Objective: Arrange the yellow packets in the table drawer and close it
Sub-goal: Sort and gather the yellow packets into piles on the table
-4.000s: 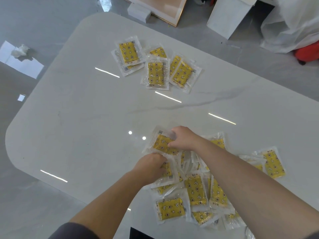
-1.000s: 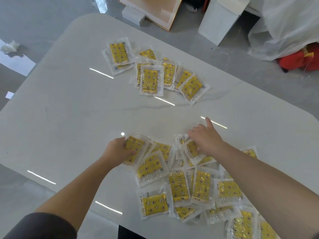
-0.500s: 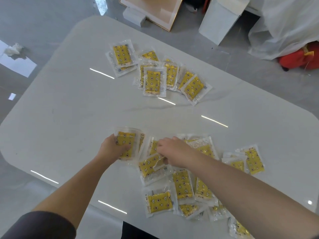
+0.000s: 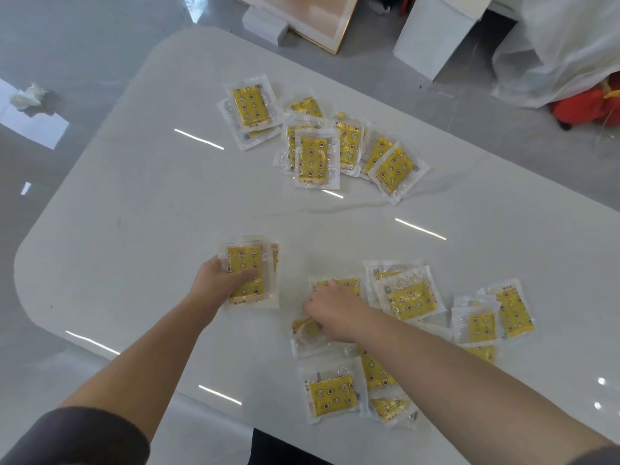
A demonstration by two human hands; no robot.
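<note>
Glossy white table: left hand grips packet stack, right hand pinches 1 crinkly packet.

bright, even light — glare streaks on table

The table has a smooth, glossy white top like polished stone, with faint grey veining and sharp light streaks. The yellow packets near its far edge and its near edge are clear, shiny, crinkled plastic sleeves over printed yellow inserts. The floor is glossy grey. Beyond the far right corner hangs a translucent white plastic sheet. The sleeve is dark matt cloth.
</note>
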